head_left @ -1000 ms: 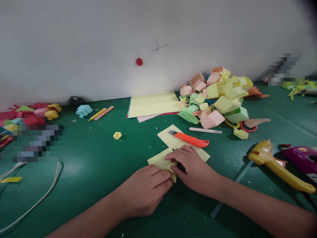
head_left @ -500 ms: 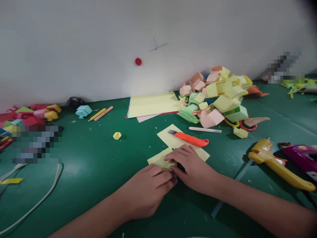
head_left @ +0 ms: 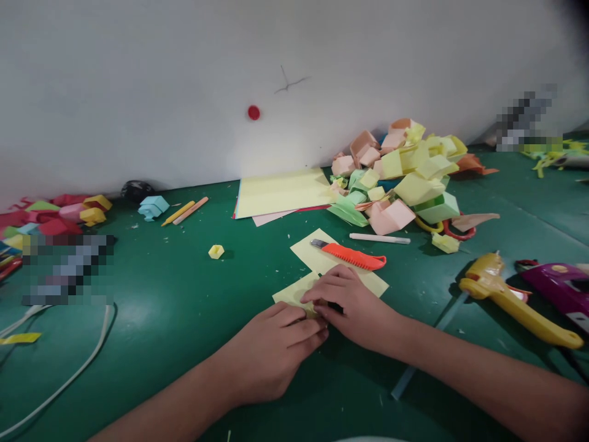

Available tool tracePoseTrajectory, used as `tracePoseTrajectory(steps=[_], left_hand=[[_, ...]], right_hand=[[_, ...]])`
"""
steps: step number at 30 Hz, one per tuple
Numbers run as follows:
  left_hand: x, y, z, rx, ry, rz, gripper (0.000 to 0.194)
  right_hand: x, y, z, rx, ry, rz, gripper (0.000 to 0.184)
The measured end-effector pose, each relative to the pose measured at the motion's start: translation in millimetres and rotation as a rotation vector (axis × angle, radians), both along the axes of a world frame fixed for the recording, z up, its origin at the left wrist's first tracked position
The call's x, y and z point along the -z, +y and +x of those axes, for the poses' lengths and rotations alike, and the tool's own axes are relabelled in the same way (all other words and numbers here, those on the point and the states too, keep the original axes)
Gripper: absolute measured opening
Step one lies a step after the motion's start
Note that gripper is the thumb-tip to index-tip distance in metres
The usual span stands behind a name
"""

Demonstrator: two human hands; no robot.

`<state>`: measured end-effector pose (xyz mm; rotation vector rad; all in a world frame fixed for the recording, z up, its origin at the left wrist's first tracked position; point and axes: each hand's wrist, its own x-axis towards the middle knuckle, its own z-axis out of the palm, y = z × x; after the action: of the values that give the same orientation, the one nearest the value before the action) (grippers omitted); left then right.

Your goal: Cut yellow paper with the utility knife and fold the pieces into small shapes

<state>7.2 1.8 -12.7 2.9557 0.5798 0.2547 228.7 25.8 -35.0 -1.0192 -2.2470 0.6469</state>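
Both hands are on a small sheet of pale yellow paper (head_left: 294, 290) on the green table. My left hand (head_left: 276, 341) grips its near edge with curled fingers. From the right, my right hand (head_left: 347, 304) pinches the same sheet, thumb and fingertips close to the left fingers. The edge between them is hidden by my fingers. Just beyond lies another pale yellow sheet (head_left: 313, 248), partly covered by my right hand. An orange utility knife (head_left: 352, 255) with its blade out rests across it, and a white pen (head_left: 380, 238) lies behind.
Folded paper boxes (head_left: 423, 169) are heaped at the back right, beside a stack of coloured sheets (head_left: 280, 193). On the right lie a yellow glue gun (head_left: 519, 301) and a purple tool (head_left: 556, 285). A tiny yellow paper piece (head_left: 216, 252) and a white cable (head_left: 99, 344) are on the left.
The fingers of my right hand have shifted slightly to the left over the paper. My left hand keeps its hold. The whole view has moved a little.
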Motion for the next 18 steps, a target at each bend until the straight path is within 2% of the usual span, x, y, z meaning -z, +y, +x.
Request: tracePoseTrajectory(steps=[7,14,16,18], left_hand=[[-1.4,-0.2,0.2,-0.005,0.012,-0.005,0.040],[-2.4,-0.5,-0.2,-0.010,0.014,-0.017,0.040],[-2.5,-0.5,-0.3,-0.011,0.020,-0.025,0.040],[-2.6,-0.4,-0.5,-0.006,0.032,-0.030,0.041]], right_hand=[[-1.2,2.5,0.2,0.031,0.031,-0.057,0.028],[-6.5,3.2,5.6,0.002,0.037,-0.020,0.026],[-9.1,4.7,9.8,-0.007,0.005,0.000,0.029],[-10.6,6.6,13.9,-0.010,-0.048,0.026,0.024]])
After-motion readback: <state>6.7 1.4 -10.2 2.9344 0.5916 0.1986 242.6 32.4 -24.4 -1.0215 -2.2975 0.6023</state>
